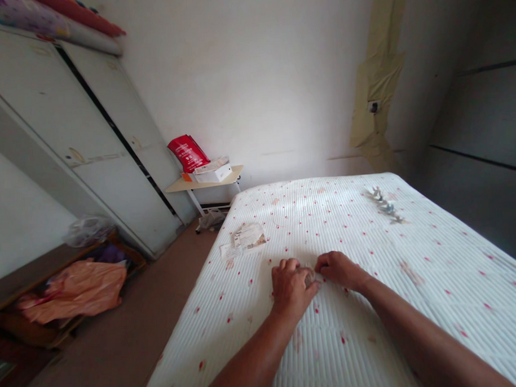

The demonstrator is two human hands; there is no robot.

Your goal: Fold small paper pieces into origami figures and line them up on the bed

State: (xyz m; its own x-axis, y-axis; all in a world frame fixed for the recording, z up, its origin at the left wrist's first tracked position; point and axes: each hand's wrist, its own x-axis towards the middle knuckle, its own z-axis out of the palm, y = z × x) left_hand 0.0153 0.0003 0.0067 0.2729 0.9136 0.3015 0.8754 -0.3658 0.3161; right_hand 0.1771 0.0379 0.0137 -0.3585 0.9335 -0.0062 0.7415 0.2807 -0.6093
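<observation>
The person's left forearm (250, 354) and right forearm (419, 329) are bare from the wrists to the lower edge of the view. Each is narrow at the wrist and broadens toward the elbow. The left hand (291, 285) and right hand (339, 269) are also bare, with rounded knuckles; fingernail details are too small to tell.

Ribbed, matt cloth on the bed (331, 343); thin, creased paper in the printed sheets (249, 236); smooth, glossy plastic on the red bag (186, 153); thin, crumpled plastic look in the orange bundle (87, 287); smooth, low-sheen paint on the cabinet (86, 132); wrinkled, shiny tape (379, 79) on the wall (279, 74); dull wood in the low shelf (32, 269)
</observation>
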